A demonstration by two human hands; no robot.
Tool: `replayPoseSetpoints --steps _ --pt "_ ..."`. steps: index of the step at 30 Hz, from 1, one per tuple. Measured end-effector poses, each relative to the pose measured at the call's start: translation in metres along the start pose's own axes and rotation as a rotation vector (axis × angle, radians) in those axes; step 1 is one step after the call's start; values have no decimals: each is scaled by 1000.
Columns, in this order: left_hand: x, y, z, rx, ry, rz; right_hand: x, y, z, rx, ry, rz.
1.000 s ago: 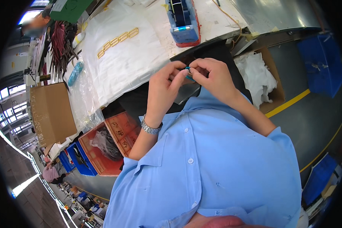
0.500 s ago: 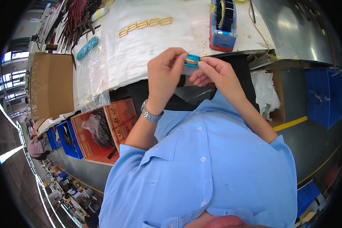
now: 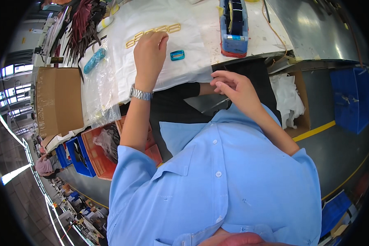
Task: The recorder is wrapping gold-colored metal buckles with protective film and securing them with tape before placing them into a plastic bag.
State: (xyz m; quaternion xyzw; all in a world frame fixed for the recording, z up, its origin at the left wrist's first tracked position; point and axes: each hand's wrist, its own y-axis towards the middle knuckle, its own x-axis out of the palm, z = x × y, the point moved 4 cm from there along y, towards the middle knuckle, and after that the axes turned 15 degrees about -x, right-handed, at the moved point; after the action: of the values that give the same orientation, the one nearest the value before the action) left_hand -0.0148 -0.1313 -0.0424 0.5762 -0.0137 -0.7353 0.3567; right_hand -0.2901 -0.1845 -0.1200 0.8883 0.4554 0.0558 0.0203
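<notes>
Head view: the left hand (image 3: pixel 149 51) reaches out toward twelve o'clock over the white sheet (image 3: pixel 151 24) spread on the surface (image 3: pixel 266 33), its fingertips resting on or just at the near end of a row of gold buckles (image 3: pixel 151 33). Its grip looks loose and curled; whether a buckle is pinched under the fingers cannot be told. Just beside it, at about three o'clock from the hand, a small turquoise buckle (image 3: pixel 177 55) lies flat on the sheet, apart from both hands and touched by neither.

The right hand (image 3: pixel 233 88) sits nearer the body, at the surface's edge, fingers half bent with thumb and forefinger close together; nothing shows between them, so its grip appears released, though a very small piece could be hidden.

At one o'clock stands a blue tape dispenser (image 3: pixel 233 24). At ten o'clock lie a clear plastic bag (image 3: pixel 98 82) with a turquoise item in it and a cardboard box (image 3: pixel 55 104).

Judging by this, the turquoise buckle has been set down and finished with, and the left hand is at the gold row for a next piece; most of that row seems still unhandled.
</notes>
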Motion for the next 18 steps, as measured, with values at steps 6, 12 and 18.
replayPoseSetpoints --steps 6,12,18 --pt "31 46 -5 320 217 -166 -33 -5 -35 -230 103 285" --pt "40 55 -3 326 299 -221 -64 17 -65 -395 -187 500" --pt "13 76 -16 74 39 -215 -65 48 -69 -378 -417 498"
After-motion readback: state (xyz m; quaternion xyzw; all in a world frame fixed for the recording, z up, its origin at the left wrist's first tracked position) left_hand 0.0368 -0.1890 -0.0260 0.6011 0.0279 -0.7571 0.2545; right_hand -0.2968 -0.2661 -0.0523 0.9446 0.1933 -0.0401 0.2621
